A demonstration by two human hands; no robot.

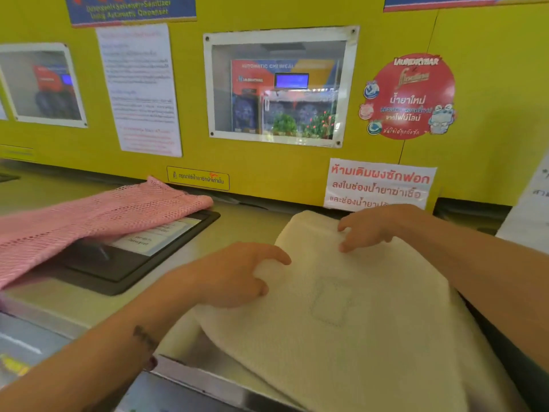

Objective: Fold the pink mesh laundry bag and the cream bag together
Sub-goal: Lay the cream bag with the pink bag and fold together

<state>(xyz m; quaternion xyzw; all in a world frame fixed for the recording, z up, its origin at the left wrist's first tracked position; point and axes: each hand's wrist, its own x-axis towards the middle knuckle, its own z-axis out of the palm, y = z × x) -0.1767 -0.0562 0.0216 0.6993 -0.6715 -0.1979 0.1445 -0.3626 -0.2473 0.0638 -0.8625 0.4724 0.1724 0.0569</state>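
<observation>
**Two bags lying apart on a laundry-machine top**

Two bags are being shown on a pale machine top (246, 230) running across the middle of the frame, below a yellow wall (267, 162) filling the upper half. The cream bag (356, 337) is being spread over the lower right of the frame, its near edge hanging past the front lip of the machine top. The pink mesh laundry bag (89, 215) is being left at the left edge, draped partly over a black lid panel (124, 272) and well apart from the cream bag. The cream bag's left edge is being pinched by the left hand (234, 278), fingers curled onto the cloth. Its far part is being pressed by the right hand (374, 227), fingertips bent down on the fabric; whether cloth is being gripped there cannot be told.
</observation>
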